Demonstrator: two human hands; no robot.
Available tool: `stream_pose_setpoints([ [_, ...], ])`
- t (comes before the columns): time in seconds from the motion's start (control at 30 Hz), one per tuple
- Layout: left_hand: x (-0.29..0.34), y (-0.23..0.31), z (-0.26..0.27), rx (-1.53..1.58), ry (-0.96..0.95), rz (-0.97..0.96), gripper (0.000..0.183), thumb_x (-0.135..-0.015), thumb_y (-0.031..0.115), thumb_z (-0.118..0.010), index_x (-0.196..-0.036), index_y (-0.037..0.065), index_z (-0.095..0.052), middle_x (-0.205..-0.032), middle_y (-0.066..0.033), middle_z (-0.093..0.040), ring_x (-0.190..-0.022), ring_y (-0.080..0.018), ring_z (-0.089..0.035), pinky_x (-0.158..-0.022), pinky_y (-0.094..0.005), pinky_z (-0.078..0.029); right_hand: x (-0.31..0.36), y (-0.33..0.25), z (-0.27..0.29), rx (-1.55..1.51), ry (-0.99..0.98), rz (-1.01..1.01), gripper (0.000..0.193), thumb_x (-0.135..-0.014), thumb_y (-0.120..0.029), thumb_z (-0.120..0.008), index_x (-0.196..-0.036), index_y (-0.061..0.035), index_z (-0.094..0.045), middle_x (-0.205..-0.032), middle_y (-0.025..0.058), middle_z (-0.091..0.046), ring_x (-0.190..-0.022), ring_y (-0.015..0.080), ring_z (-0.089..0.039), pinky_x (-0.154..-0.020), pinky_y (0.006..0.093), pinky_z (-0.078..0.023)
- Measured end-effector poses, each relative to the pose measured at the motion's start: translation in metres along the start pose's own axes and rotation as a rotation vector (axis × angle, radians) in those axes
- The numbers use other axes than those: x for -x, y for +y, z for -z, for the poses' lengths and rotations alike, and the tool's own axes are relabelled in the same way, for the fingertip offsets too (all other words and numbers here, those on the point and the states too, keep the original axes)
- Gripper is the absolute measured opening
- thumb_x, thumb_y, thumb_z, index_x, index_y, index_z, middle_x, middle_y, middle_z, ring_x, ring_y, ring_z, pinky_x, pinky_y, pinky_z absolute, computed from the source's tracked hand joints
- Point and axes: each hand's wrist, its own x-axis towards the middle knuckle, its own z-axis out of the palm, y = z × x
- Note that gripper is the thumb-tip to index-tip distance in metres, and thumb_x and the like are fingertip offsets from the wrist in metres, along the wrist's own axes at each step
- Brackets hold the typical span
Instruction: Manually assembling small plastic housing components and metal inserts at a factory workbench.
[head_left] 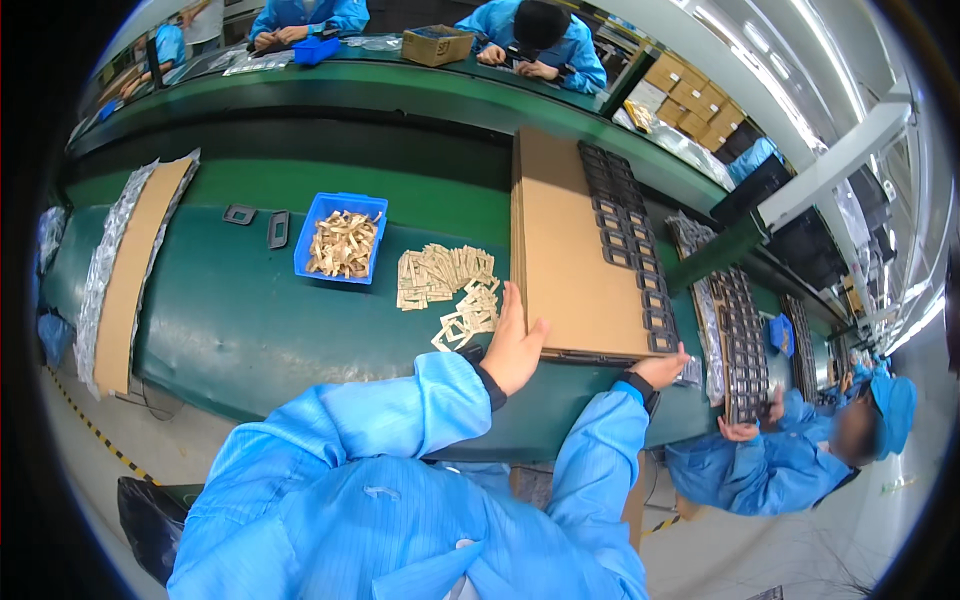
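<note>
- My left hand (pixel 513 347) lies flat against the near left edge of the brown cardboard sheet (pixel 562 250), fingers straight and held together, thumb spread onto the board's near corner. It pinches nothing that I can see.
- My right hand (pixel 662 368) is at the near right corner of the same sheet. The fingers curl under or around the edge and are mostly hidden, so I cannot tell whether it grips the board or only touches it.
- The cardboard sheet rests on the green conveyor table (pixel 240 320), running away from me. A row of black rectangular frames (pixel 625 240) lies along its right side; the near frames tuck behind my right hand.
- Just left of my left hand sits a loose pile of beige flat frame pieces (pixel 450 290), touching or nearly touching my wrist.
- Farther left stands a blue bin (pixel 312 225) filled with similar beige pieces, and two black frames (pixel 258 222) lie beyond it.
- At the far left, a cardboard strip on silvery foil (pixel 125 270) hangs over the table edge.
- To my right, a co-worker in blue (pixel 790 460) holds a stack of black frames (pixel 745 345); the fisheye rim warps that area, and detail there is hard to read.
</note>
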Motion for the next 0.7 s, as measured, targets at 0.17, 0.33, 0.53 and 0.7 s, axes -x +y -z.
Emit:
stream_pose_setpoints([
  [0.17,0.02,0.037,0.022,0.102,-0.031,-0.061,0.075,-0.104,0.014,-0.049,-0.156,-0.009,-0.001,-0.167,-0.0236,-0.004,-0.155,-0.0295,-0.003,-0.124,-0.0366,-0.008,0.059,-0.04,0.011,-0.109,-0.035,0.25,0.064,-0.111,-0.04,-0.028,-0.152,0.0082,-0.025,-0.159,0.0282,-0.026,-0.147,0.0369,-0.029,-0.121,0.0441,-0.023],
  [0.33,0.041,0.069,0.061,0.263,-0.015,-0.239,0.071,-0.106,0.019,-0.045,-0.158,-0.007,-0.002,-0.167,-0.0214,-0.004,-0.155,-0.0284,0.0,-0.124,-0.0378,-0.004,0.146,-0.085,0.005,-0.003,-0.219,0.38,0.076,-0.109,-0.048,-0.027,-0.157,0.0073,-0.006,-0.163,0.0324,0.003,-0.153,0.0435,0.0,-0.124,0.0522,-0.007],
  [0.53,0.044,0.075,0.127,0.177,0.102,-0.373,0.068,-0.107,0.019,-0.043,-0.157,-0.008,-0.006,-0.166,-0.0243,-0.01,-0.154,-0.0312,-0.01,-0.124,-0.0392,-0.01,0.159,-0.085,-0.016,0.051,-0.144,0.273,0.077,-0.107,-0.047,-0.032,-0.157,0.0063,-0.008,-0.163,0.0333,-0.001,-0.153,0.0455,-0.001,-0.123,0.0537,-0.006],
  [0.7,0.049,0.072,0.165,0.169,0.164,-0.405,0.065,-0.107,0.019,-0.04,-0.158,-0.006,-0.008,-0.166,-0.022,-0.012,-0.154,-0.0302,-0.012,-0.124,-0.0393,-0.01,0.163,-0.085,-0.025,0.108,-0.072,0.277,0.074,-0.107,-0.041,-0.035,-0.157,0.007,-0.01,-0.163,0.0332,-0.003,-0.152,0.047,-0.002,-0.123,0.0551,-0.007],
])
